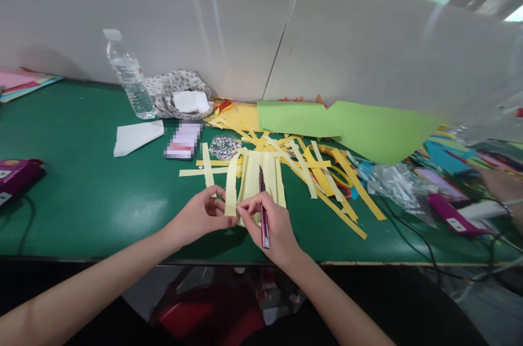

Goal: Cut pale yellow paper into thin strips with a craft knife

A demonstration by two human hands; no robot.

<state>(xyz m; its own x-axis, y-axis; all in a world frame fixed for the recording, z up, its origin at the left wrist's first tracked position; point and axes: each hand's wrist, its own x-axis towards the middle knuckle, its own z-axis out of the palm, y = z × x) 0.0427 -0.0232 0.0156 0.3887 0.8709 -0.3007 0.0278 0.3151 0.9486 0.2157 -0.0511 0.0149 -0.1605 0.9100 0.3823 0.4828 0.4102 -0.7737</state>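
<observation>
1. Our folded pale-yellow paper [252, 174] lies on the green table [81, 171], just in front of us.
2. At its 8 o'clock, our left hand [200, 214] pinches the lower end of a pale strip [231, 188].
3. At its 5 o'clock, our right hand [278, 229] holds a dark pen [263, 215]; we cannot tell whether its fingertips also grip the strip.
4. Toward 10 o'clock we see a phone [183, 140] and, farther off, a bottle [131, 84]; at 2 o'clock, green paper [376, 131].
</observation>
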